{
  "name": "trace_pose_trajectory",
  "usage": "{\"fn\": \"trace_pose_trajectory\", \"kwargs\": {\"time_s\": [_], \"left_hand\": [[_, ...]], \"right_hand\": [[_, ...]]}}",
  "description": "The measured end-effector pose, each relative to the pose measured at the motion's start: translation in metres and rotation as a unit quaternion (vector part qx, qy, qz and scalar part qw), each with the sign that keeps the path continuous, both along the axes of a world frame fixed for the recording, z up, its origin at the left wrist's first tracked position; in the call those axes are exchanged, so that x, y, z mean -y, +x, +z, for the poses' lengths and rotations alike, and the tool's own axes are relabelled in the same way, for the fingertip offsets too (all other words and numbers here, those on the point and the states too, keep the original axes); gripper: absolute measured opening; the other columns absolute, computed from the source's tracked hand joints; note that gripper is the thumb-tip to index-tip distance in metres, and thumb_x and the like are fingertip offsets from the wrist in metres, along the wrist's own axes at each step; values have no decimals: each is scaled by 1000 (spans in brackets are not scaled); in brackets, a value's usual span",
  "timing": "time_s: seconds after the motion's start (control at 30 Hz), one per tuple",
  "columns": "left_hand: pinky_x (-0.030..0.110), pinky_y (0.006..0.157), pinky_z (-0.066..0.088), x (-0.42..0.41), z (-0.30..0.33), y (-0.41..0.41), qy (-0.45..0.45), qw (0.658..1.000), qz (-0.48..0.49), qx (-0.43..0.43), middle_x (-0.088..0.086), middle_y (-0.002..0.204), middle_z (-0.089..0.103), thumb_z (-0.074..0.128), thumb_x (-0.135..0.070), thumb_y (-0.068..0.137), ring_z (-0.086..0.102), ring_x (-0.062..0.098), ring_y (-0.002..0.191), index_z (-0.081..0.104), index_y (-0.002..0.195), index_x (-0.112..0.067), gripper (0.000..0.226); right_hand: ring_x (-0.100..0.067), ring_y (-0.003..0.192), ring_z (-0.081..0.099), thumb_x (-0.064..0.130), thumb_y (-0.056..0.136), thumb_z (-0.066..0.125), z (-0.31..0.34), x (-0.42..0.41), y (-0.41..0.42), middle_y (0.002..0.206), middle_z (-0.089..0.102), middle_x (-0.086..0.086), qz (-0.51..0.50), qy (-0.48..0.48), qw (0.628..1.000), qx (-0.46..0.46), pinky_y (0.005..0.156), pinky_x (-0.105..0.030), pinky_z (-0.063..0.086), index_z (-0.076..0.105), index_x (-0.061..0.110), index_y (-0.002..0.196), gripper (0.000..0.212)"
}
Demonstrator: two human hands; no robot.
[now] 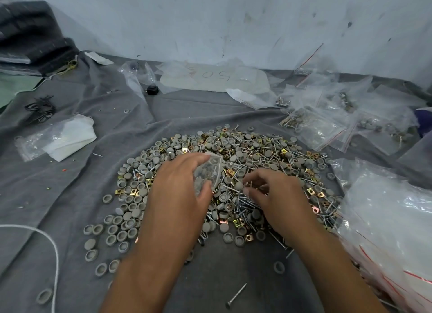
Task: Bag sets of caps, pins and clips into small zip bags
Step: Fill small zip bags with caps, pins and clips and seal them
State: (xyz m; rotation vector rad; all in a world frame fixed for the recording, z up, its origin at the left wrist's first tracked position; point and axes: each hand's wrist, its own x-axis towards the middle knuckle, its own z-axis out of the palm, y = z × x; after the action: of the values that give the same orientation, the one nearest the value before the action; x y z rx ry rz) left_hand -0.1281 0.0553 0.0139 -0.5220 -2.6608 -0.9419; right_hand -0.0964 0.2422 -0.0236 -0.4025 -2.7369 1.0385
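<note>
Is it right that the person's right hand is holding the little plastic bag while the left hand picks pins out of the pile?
Not quite: the hands are swapped. The head view shows the left hand holding the small zip bag, while the right hand picks pins from the pile.

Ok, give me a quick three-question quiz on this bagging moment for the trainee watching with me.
1. True or false: the left hand holds a small zip bag that already has parts inside.
2. What is the right hand doing? A) pinching pins from the mixed pile B) sealing a bag C) resting on the cloth
3. Fill in: the filled zip bags lie to the far ____ of the pile, on the grey cloth.

Key: 1 true; 2 A; 3 right.
</note>
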Motion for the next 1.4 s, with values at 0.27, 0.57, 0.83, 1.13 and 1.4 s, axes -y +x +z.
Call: {"fn": "trace_pose_trajectory", "kwargs": {"time_s": [0.27,0.57,0.83,1.13,1.4], "left_hand": [[21,95,39,-4,-4,2,0,1000,-19,0,-16,119,62,77,-18,82,50,1,94,63,128,-27,49],[21,97,40,-7,-4,3,-3,1000,-31,2,-17,122,62,76,-21,83,50,2,96,62,129,-28,49],[17,87,40,-7,0,4,35,998,-58,11,-19,110,62,82,-23,78,49,-3,89,66,123,-28,48],[24,90,48,-8,1,5,56,996,-62,9,-18,112,64,81,-28,79,55,-1,94,67,121,-28,44],[25,95,47,-8,0,4,52,997,-61,10,-16,118,65,78,-27,81,56,0,100,67,124,-25,45]], "right_hand": [[0,89,71,28,90,74,12,-19,-3,94,77,14,-7,-228,971,-69,78,-23,51,72,35,97,10],[-10,89,75,37,74,71,21,-10,-2,99,78,5,13,-377,919,-112,62,-18,55,72,28,101,29],[-7,85,72,16,90,75,29,20,2,97,76,7,132,-268,930,-212,71,-16,54,73,27,106,19],[-2,85,72,23,80,87,34,29,7,86,74,18,77,-94,950,-289,71,-9,50,75,24,97,20],[-1,87,69,18,88,79,31,30,7,90,73,17,108,-24,954,-279,75,-14,51,78,19,95,8]]}}
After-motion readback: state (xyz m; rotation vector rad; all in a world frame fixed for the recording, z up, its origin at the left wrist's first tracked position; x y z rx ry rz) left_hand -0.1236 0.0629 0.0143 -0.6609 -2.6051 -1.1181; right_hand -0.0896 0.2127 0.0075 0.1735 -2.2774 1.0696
